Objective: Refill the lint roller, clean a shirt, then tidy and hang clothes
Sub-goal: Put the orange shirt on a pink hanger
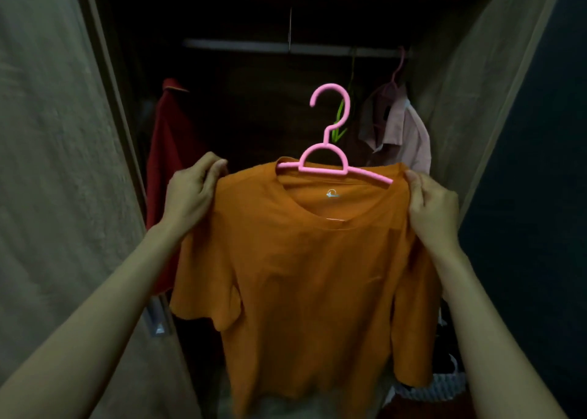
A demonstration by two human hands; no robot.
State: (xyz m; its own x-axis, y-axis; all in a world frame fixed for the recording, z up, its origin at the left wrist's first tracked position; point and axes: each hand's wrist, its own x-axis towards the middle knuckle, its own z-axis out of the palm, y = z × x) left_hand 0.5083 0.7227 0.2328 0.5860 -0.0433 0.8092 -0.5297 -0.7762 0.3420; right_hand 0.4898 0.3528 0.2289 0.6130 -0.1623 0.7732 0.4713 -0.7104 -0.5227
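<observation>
Hanging step: my left hand (190, 193) and right hand (432, 206) each pinch a shoulder of the orange shirt (311, 260) on its pink hanger (330, 152); next, I hook it over the rail (254, 46) at twelve o'clock.

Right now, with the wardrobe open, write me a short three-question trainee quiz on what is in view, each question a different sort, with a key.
1. True or false: the orange short-sleeved T-shirt already hangs from the pale wardrobe rail.
2. Multiple choice: where does the left hand grip? A) the hook of the pink plastic hanger; B) a shoulder of the T-shirt; C) the dark red garment.
3. Fill in: the light pink collared shirt hangs on the ____ side of the wardrobe.

Key:
1. False; both hands hold it up below the rail, the right hand at the other shoulder.
2. B
3. right
</observation>
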